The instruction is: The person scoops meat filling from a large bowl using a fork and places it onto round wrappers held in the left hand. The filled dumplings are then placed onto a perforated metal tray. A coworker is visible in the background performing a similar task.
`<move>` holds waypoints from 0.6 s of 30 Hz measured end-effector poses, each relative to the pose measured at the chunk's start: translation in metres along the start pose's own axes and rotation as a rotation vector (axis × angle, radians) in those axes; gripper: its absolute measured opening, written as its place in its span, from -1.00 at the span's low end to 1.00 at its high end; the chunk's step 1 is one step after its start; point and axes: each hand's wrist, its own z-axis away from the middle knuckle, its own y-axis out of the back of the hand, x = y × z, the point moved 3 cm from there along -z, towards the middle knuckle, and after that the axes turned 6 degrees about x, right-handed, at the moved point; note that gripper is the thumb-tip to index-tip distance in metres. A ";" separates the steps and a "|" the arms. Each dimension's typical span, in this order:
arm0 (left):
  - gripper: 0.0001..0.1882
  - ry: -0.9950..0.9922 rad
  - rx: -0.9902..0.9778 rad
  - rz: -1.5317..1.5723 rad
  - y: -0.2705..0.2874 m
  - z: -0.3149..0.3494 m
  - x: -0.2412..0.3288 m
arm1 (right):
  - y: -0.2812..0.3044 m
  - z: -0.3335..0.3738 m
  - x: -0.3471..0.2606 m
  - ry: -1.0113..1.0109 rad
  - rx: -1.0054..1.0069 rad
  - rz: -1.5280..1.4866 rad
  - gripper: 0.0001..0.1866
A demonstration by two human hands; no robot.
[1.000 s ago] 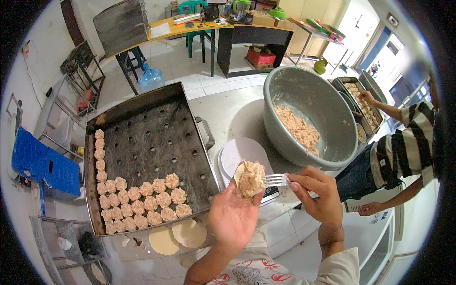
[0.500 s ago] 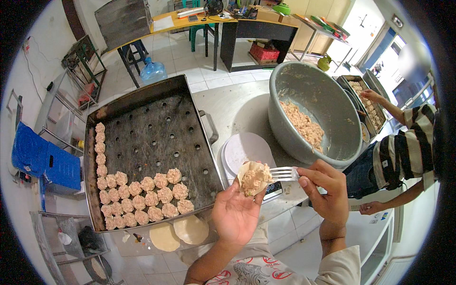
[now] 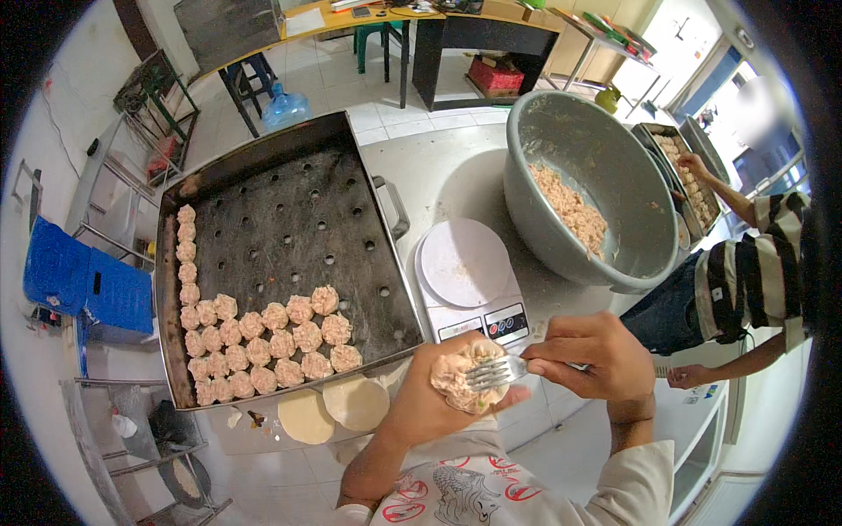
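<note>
The left hand point(image 3: 417, 396) curls round a filled dumpling point(image 3: 452, 377) near the kitchen scale point(image 3: 469, 272) (a snug cup, likely supporting its sides); the right hand point(image 3: 601, 358) pinches a fork point(image 3: 496, 373) against the filling point(image 3: 474, 399).

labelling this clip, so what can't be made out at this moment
All in the head view:
- Fork handle: mostly hidden by the right hand.
- Dumpling underside: hidden by the left hand.
- Far pieces: too small to count, some behind the co-worker's hand.
- Yellow desk, far side: cut off by the top edge.
</note>
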 end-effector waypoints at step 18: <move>-0.63 -0.164 -0.048 -0.190 0.018 0.007 0.015 | 0.029 -0.016 -0.038 0.258 0.044 0.433 -0.82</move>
